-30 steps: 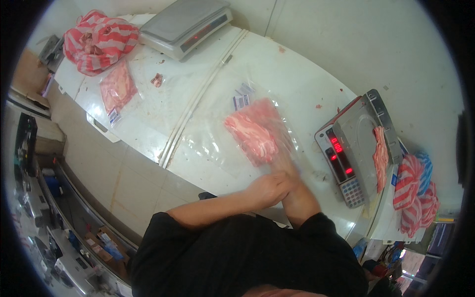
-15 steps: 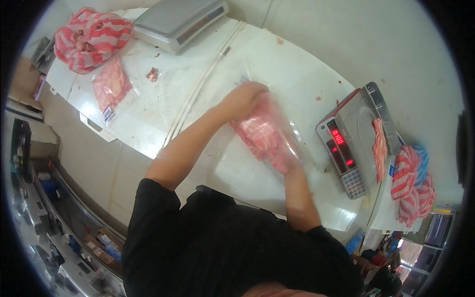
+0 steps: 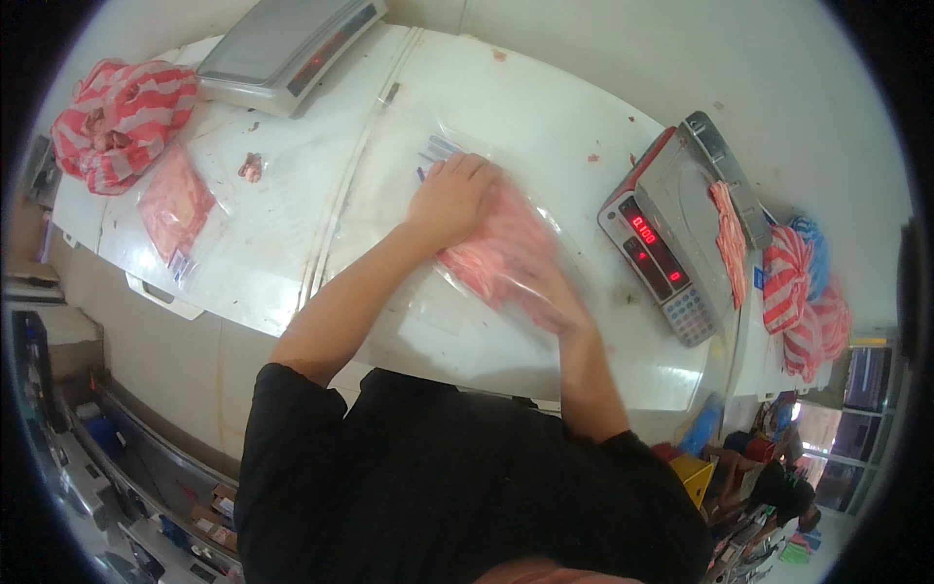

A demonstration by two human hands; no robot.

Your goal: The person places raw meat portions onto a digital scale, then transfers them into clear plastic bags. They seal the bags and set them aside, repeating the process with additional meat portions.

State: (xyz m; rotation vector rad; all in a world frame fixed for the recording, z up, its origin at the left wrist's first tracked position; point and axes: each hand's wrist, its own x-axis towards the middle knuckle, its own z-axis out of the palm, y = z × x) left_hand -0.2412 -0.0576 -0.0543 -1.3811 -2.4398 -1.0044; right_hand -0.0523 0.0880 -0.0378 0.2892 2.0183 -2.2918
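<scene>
R hand, nearest, looks to be inside the clear, flat plastic bag; fingers blurred thru the film, so can't tell if they grip anything. Pink, white-streaked thin-sliced meat lies in the bag, betw. both hands, on the smooth white worktop. L hand, farther out, lies palm-down on the bag's far end; can't tell if it's pinching film. Best: pin film w/ L, smooth meat flat w/ R, don't stretch plastic.
</scene>
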